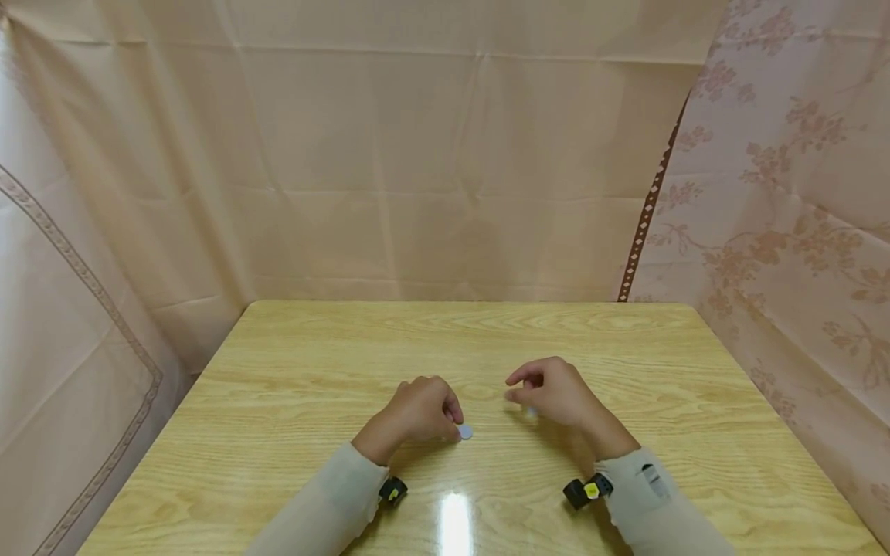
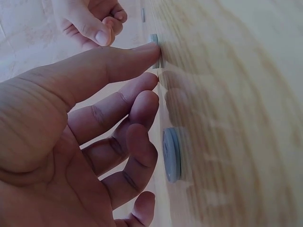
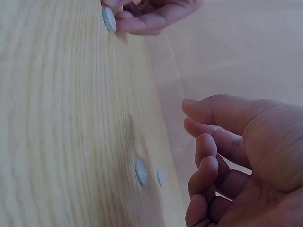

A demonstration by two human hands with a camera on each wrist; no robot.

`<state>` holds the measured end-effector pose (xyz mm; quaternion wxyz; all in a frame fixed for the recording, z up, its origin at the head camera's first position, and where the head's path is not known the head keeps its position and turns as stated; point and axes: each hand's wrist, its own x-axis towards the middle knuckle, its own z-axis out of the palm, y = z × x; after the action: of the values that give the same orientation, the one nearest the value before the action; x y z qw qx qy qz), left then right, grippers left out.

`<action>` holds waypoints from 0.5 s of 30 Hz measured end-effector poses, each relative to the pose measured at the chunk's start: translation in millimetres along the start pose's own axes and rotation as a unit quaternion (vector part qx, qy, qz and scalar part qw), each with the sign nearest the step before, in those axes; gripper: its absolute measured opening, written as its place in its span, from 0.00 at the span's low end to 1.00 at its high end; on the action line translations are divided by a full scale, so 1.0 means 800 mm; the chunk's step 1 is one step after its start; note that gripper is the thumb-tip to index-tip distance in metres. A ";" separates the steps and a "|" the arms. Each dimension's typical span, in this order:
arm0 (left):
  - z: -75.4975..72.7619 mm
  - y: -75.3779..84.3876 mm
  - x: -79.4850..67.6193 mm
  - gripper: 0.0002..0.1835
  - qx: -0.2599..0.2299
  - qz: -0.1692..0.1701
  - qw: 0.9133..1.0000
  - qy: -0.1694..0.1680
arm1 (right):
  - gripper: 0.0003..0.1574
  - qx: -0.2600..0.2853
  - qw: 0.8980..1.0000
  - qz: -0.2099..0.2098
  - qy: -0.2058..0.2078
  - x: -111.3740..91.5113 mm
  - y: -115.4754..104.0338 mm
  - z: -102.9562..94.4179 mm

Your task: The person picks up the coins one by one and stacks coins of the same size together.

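My left hand (image 1: 419, 409) is low over the table, thumb and index fingertips at the edges of a small pale grey disc (image 1: 466, 432), which they appear to pinch; the disc (image 3: 109, 20) also shows in the right wrist view. Another thick round disc (image 2: 172, 155) lies below the left hand's other fingers. Over the table to the right, my right hand (image 1: 559, 392) has loosely bent fingers, thumb and index apart, holding nothing. Partly covered by it in the head view is a disc (image 1: 531, 411). The right wrist view shows two discs there, one larger-looking (image 3: 141, 172), one smaller-looking (image 3: 159, 178).
The light wood-grain table (image 1: 452, 332) has a rounded far edge. Beige cloth (image 1: 417, 154) hangs behind it, and a flowered pink cloth (image 1: 786, 193) is at the right. Both wrists wear black straps with small devices (image 1: 587, 491).
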<state>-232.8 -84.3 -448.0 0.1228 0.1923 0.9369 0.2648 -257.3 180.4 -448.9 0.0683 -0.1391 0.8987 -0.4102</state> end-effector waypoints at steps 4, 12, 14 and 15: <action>0.000 -0.001 0.000 0.09 -0.002 0.000 1.000 0.000 | 0.10 0.000 1.000 0.003 -0.008 0.001 0.010 -0.009; 0.000 -0.001 0.000 0.09 -0.005 0.000 1.000 0.000 | 0.09 0.000 1.000 0.007 -0.020 0.001 0.028 -0.024; 0.000 -0.001 0.000 0.09 -0.006 0.000 1.000 0.000 | 0.09 0.004 1.000 0.003 -0.026 0.001 0.031 -0.026; 0.000 -0.001 0.000 0.09 -0.006 0.000 1.000 -0.001 | 0.08 0.005 1.000 0.003 -0.029 0.001 0.033 -0.027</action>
<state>-232.9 -84.8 -448.5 0.1247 0.1921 0.9350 0.2707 -268.2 211.9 -454.7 0.0959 -0.1478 0.8949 -0.4100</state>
